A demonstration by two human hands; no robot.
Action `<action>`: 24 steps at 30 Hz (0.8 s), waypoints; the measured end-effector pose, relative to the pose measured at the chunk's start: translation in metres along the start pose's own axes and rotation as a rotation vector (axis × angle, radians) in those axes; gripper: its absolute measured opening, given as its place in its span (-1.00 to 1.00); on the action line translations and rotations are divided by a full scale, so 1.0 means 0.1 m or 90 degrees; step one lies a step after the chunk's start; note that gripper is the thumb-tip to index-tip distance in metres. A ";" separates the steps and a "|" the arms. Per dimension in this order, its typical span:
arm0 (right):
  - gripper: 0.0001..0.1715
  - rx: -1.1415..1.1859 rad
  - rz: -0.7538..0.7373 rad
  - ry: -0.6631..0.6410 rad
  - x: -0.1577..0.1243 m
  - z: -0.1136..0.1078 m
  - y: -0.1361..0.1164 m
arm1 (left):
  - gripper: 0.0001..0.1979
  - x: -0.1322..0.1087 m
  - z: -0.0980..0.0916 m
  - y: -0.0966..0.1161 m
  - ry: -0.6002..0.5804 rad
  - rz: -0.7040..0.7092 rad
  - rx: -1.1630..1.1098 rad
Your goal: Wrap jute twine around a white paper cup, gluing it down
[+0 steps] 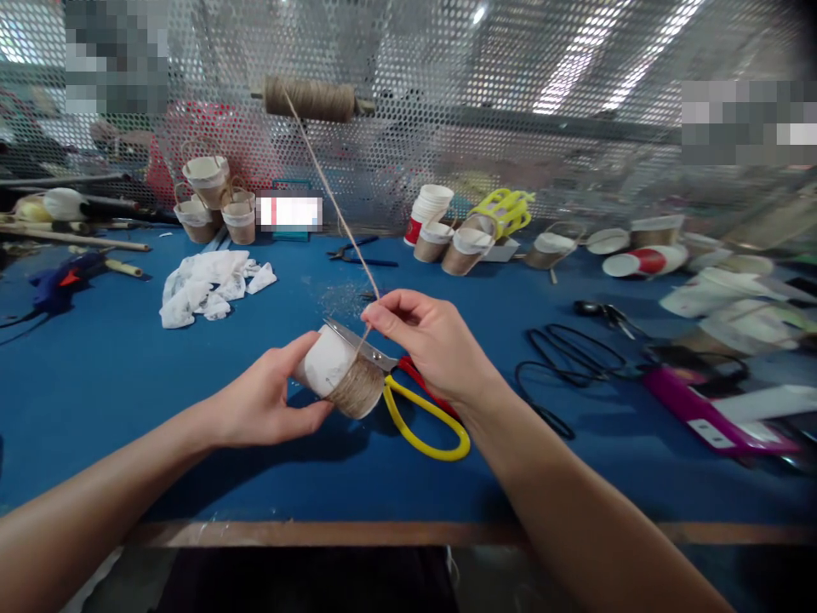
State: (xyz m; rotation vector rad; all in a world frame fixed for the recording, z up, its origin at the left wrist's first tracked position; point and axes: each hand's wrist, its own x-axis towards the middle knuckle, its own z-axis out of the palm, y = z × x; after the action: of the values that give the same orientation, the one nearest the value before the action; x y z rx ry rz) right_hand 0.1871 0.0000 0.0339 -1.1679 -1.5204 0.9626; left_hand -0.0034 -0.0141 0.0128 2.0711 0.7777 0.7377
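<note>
My left hand (pixel 274 396) is wrapped round a white paper cup (pixel 323 361), tilted on its side, whose right part is covered with wound brown twine (pixel 358 387). Between the thumb and fingers of my right hand (pixel 425 332) a strand of twine (pixel 332 191) is pinched. That strand runs from the cup up to a spool (pixel 310 98) mounted on the perforated screen. Scissors with one yellow and one red handle (pixel 426 438) lie on the blue table just behind and right of the cup, their blades partly hidden by it.
Twine-wrapped cups with handles (pixel 208 183) are stacked at the back left, near crumpled white cloth (pixel 208 285). More cups (pixel 469 249) stand at the back right. Pliers (pixel 361 254), a black cable (pixel 542 366), a purple tool (pixel 715 413) and a blue glue gun (pixel 64 281) lie about.
</note>
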 end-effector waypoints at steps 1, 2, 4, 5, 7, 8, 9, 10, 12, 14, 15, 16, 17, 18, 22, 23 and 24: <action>-0.79 0.000 0.004 -0.002 0.00 0.00 0.01 | -0.81 0.00 0.00 0.00 0.001 0.007 0.006; -0.79 -0.002 0.008 -0.004 0.00 0.01 0.01 | -0.81 -0.01 0.00 0.00 0.005 0.012 0.015; -0.78 -0.008 0.016 -0.011 0.00 0.02 0.03 | -0.79 -0.01 0.00 0.00 0.018 0.021 0.040; -0.77 -0.011 0.019 -0.017 0.00 0.02 0.04 | -0.79 -0.01 0.00 -0.01 0.023 0.025 0.052; -0.75 -0.013 0.021 -0.029 0.00 0.03 0.06 | -0.77 -0.02 0.00 -0.01 0.029 0.031 0.069; -0.74 -0.010 0.022 -0.033 0.00 0.03 0.08 | -0.77 -0.02 0.00 -0.02 0.031 0.034 0.072; -0.74 -0.004 0.022 -0.037 0.00 0.03 0.09 | -0.76 -0.02 0.01 -0.02 0.031 0.038 0.073; -0.73 0.004 0.023 -0.039 -0.01 0.04 0.10 | -0.76 -0.02 0.01 -0.02 0.032 0.040 0.072; -0.73 0.018 0.024 -0.050 -0.02 0.05 0.11 | -0.75 -0.03 0.01 -0.03 0.036 0.044 0.070; -0.72 0.026 0.024 -0.064 -0.03 0.06 0.13 | -0.76 -0.03 0.01 -0.03 0.039 0.046 0.069; -0.72 0.027 0.026 -0.071 -0.03 0.07 0.13 | -0.76 -0.03 0.02 -0.04 0.041 0.046 0.070; -0.71 0.026 0.028 -0.077 -0.04 0.08 0.14 | -0.76 -0.03 0.02 -0.04 0.042 0.046 0.071; -0.71 0.024 0.030 -0.083 -0.04 0.09 0.14 | -0.75 -0.03 0.02 -0.04 0.044 0.047 0.072; -0.71 0.020 0.029 -0.085 -0.05 0.10 0.15 | -0.75 -0.03 0.02 -0.04 0.048 0.050 0.072; -0.72 -0.016 0.007 -0.082 -0.06 0.13 0.16 | -0.73 -0.03 0.02 -0.04 0.064 0.076 0.090; -0.72 -0.031 0.002 -0.084 -0.07 0.13 0.16 | -0.72 -0.03 0.02 -0.04 0.066 0.081 0.097; -0.72 -0.049 0.000 -0.089 -0.07 0.13 0.16 | -0.72 -0.03 0.02 -0.04 0.066 0.084 0.105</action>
State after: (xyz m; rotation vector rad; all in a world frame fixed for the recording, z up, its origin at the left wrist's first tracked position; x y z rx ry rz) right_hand 0.1785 -0.0036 0.0144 -1.1758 -1.6815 1.0111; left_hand -0.0053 -0.0152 0.0073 2.2652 0.7870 0.8849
